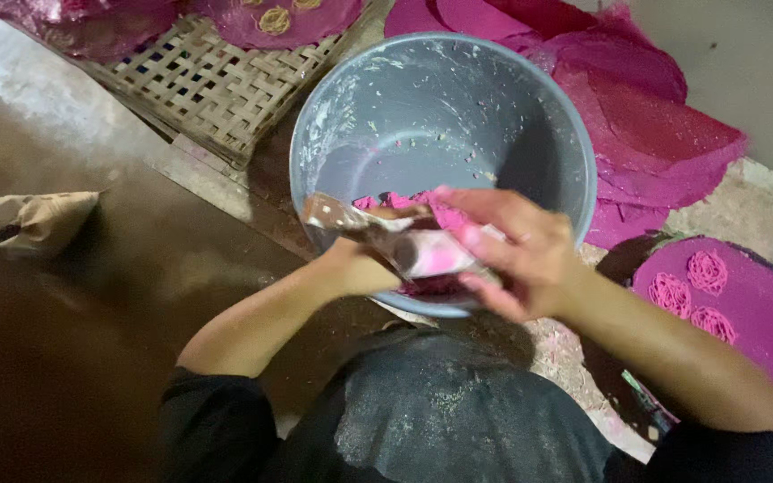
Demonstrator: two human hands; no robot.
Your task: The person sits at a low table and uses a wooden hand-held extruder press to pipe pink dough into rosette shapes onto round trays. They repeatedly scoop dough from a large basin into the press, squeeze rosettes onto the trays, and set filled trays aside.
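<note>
both hands meet over the near rim of a grey plastic bowl [445,116], its inner wall smeared with pale flour and dotted with crumbs. the left hand [364,266] is closed around a metal tool [342,215] — a flat, dough-caked piece whose bare end sticks out to the left over the bowl. the right hand [516,250] curls over the other end, fingers [471,237] wrapped and pressing on a pale pink-stained lump of dough [436,258] held against the tool; exactly how the tool is shaped under the fingers cannot be told. more bright pink dough [404,199] lies at the bottom of the bowl, just behind the hands.

around the bowl: a woven bamboo tray [216,89] at upper left, carrying a pink round sheet with small yellowish noodle-like coils [275,18]. a heap of overlapping pink and red sheets [646,116] lies at upper right, touching the bowl's far side. at right, a round pink disc [753,313] bears three little pink string coils [707,271]. a crumpled beige cloth [42,219] rests at left on the brown floor [91,358]. the person's dark, flour-dusted lap [458,411] fills the bottom — sleeves black.
</note>
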